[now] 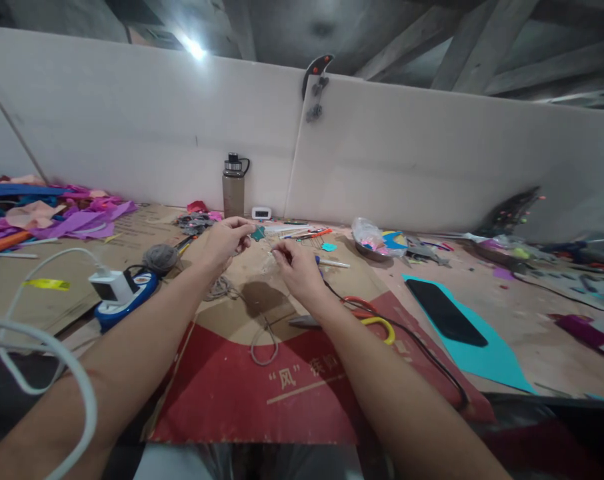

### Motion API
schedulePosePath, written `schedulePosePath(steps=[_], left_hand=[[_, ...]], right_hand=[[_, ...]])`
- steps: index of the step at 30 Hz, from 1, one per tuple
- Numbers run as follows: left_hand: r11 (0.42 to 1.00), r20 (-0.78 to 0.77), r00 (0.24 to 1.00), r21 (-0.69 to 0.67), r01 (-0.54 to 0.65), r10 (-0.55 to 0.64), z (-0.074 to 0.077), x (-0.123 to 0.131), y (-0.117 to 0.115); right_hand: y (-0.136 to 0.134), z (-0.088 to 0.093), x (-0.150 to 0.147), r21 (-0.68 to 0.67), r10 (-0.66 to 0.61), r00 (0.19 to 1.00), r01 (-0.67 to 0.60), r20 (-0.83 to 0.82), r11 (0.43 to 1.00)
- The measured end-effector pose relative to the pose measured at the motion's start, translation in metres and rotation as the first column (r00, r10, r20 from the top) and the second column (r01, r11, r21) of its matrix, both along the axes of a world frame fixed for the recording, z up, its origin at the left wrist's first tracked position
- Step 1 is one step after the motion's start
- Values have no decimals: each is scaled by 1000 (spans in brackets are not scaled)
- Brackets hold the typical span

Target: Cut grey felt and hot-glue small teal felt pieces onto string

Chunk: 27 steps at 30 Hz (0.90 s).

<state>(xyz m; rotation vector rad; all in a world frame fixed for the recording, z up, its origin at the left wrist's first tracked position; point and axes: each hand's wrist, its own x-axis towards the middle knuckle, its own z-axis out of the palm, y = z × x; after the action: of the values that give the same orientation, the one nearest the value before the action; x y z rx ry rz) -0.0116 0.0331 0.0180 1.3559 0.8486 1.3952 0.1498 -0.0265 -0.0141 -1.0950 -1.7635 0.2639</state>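
Note:
Between thumb and fingers, my left hand (232,239) pinches a small dark green star-shaped piece (258,233) above the cardboard. Close by on the right, my right hand (295,265) is closed, its fingertips pressed together near some thin pale strands; what it holds is too small to make out. Below the hands, a grey cord (265,347) lies looped on the red and brown cardboard (222,393). Scissors with red and yellow handles (382,325) lie partly hidden under my right forearm.
A blue power strip (127,307) with a white charger and cable stands left, beside grey yarn (161,259). A bottle (233,187) stands by the white partition (157,127). Right are a black phone (445,312) on turquoise sheet (502,363) and a plastic-wrapped bowl (375,241).

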Motion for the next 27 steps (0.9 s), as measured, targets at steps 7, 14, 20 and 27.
schedulePosePath(steps=[7, 14, 20, 27], left_hand=[[986, 249, 958, -115, -117, 143, 2, -20, 19], [956, 494, 825, -230, -182, 275, 18, -49, 37], [982, 546, 825, -178, -57, 147, 25, -45, 32], [995, 426, 903, -100, -11, 53, 14, -33, 27]], right_hand=[[-9, 12, 1, 15, -17, 999, 17, -36, 1000], [-25, 22, 0, 20, 173, 985, -173, -14, 985], [-19, 30, 13, -104, 182, 980, -174, 82, 979], [8, 13, 62, -220, -464, 802, 564, 375, 796]])
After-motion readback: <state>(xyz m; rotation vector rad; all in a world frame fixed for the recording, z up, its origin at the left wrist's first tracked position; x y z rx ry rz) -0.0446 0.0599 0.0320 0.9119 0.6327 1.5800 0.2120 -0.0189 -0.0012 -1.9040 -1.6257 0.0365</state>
